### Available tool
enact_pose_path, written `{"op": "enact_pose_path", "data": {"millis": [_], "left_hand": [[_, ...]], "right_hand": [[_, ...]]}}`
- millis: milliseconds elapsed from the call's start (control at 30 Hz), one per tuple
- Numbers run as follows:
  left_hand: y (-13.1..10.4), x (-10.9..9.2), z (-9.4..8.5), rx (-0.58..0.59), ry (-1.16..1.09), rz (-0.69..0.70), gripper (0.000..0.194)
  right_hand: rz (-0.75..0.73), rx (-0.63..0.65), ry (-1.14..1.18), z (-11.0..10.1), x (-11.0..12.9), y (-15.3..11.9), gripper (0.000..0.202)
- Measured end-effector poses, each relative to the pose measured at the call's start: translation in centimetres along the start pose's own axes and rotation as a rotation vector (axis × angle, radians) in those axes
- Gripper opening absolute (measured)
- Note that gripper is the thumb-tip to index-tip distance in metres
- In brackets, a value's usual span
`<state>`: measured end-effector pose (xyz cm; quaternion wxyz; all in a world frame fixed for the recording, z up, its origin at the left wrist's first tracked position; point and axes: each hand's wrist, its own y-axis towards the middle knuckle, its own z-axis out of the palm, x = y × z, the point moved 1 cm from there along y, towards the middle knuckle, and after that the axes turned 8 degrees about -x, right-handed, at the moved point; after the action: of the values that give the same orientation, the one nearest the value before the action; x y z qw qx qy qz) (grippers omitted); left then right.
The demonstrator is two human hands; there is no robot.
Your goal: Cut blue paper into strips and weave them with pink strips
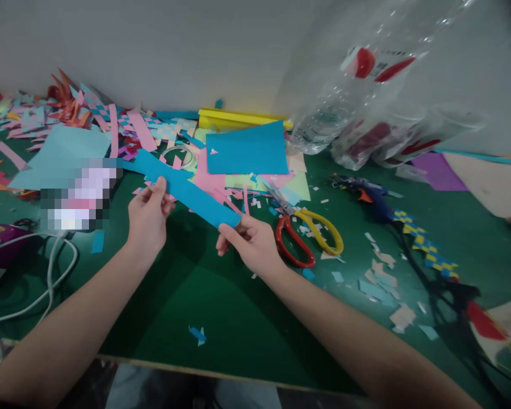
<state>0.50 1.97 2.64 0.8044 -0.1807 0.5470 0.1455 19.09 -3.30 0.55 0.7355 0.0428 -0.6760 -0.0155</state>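
Note:
A long blue paper strip (196,196) is stretched slantwise between my two hands, above the green table. My left hand (150,210) pinches it along its lower edge, left of its middle, thumb on top. At the strip's lower right end, my right hand (251,238) grips the corner between thumb and fingers. Just beyond my right hand lie scissors (287,210) with one red and one yellow handle, blades slightly apart. A larger blue paper sheet (247,150) rests on pink and pale green papers behind the strip.
Coloured paper scraps (29,116) pile up at the back left. A pixelated phone (83,196) with a white cable and a purple power strip (2,250) lie left. Plastic-wrapped cups (409,133) and a bottle (332,108) stand back right. Dark tool (378,207) and paper bits cover the right.

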Motion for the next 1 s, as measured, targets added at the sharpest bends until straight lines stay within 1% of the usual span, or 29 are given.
{"op": "enact_pose_path", "data": {"millis": [100, 167, 267, 367, 467, 533, 600, 767, 867, 933, 1000], "left_hand": [[1.3, -0.7, -0.6, -0.108, -0.017, -0.005, 0.044], [1.9, -1.1, -1.0, -0.148, -0.002, 0.008, 0.045], [2.3, -1.3, -1.1, -0.116, 0.053, 0.092, 0.053], [1.9, -1.5, -0.9, -0.073, 0.079, 0.187, 0.056], [1.4, -1.7, -0.7, -0.045, 0.109, 0.259, 0.054], [1.1, -1.8, -0.7, -0.031, 0.105, 0.279, 0.054], [1.0, -1.8, -0.7, -0.035, 0.074, 0.279, 0.055], [1.4, -1.8, -0.9, -0.067, 0.050, 0.220, 0.051], [1.6, -1.9, -1.1, -0.105, 0.037, 0.185, 0.043], [1.8, -1.9, -1.2, -0.130, 0.014, 0.170, 0.035], [2.0, -1.7, -1.3, -0.141, 0.006, 0.177, 0.031]], "right_hand": [[-0.002, -0.010, 0.008, 0.1, 0.0, 0.0, 0.034], [-0.007, -0.020, -0.024, 0.1, 0.1, 0.0, 0.033], [-0.036, -0.043, -0.078, -0.1, 0.4, 0.0, 0.027], [-0.055, -0.083, -0.064, -0.3, 0.6, 0.2, 0.023], [-0.054, -0.148, -0.054, -0.5, 0.4, 0.5, 0.027], [-0.058, -0.192, -0.049, -0.6, 0.3, 0.6, 0.029], [-0.062, -0.214, -0.041, -0.6, 0.2, 0.6, 0.029], [-0.087, -0.211, -0.064, -0.6, 0.3, 0.7, 0.032], [-0.085, -0.218, -0.099, -0.6, 0.2, 0.7, 0.036], [-0.068, -0.255, -0.099, -0.7, 0.1, 0.8, 0.037], [-0.052, -0.290, -0.084, -0.8, 0.0, 0.9, 0.037]]}}
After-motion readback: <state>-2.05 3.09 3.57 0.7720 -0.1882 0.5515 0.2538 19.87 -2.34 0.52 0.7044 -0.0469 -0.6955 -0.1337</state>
